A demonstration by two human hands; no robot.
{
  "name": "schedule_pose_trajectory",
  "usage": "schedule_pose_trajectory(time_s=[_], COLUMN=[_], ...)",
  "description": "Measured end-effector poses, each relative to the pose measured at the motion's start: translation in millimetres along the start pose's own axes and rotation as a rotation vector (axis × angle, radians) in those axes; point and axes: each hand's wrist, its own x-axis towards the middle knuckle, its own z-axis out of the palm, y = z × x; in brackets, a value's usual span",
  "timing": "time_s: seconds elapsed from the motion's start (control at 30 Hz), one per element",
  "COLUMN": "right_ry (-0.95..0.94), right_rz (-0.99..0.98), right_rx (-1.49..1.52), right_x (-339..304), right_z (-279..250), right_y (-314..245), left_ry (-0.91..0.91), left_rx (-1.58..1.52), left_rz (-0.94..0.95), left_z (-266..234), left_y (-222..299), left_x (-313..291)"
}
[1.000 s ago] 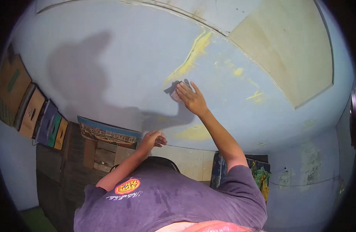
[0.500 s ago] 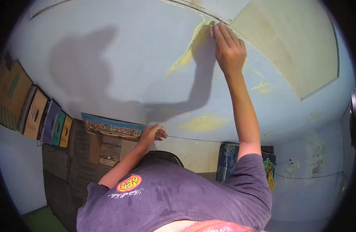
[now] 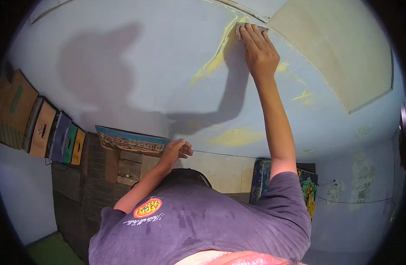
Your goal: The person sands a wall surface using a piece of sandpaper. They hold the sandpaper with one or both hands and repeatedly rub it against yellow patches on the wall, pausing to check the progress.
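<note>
Fingers of right hand point(image 3: 262, 57), nearly together, press thin grey-brown sheet point(image 3: 239, 33) against pale-blue wall point(image 3: 176, 62); best held flat, pressure even. Left hand point(image 3: 175, 152) fingers loosely curled.

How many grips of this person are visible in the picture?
2: the right grip, upper right of centre, holding a small flat pad against the blue wall; the left grip, lower, loosely curled, appearing beside the city picture.

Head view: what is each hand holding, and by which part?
Right hand holds a pad, fingers across its outer face, thumb hidden. Left hand appears empty.
</note>
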Motion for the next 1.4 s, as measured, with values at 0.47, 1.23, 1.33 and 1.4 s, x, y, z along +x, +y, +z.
schedule_pose_trajectory(time_s=[0.47, 1.23, 1.33, 1.4], right_ry=[-0.303, -0.021, -0.101, -0.185], right_rz=[0.189, 0.251, 0.336, 0.355], right_rx=[0.18, 0.091, 0.158, 0.234], right_x=[-163, -80, -141, -171], right_z=[13, 36, 42, 38], right_y=[-118, -86, -135, -158], left_ry=[-0.039, -0.031, -0.001, 0.006], left_rx=[0.008, 0.005, -0.014, -0.006], left_rz=[-0.006, -0.053, -0.051, -0.046], left_z=[-2, -5, -7, -5], left_y=[-4, -9, -12, -9], left_x=[7, 2, 2, 0])
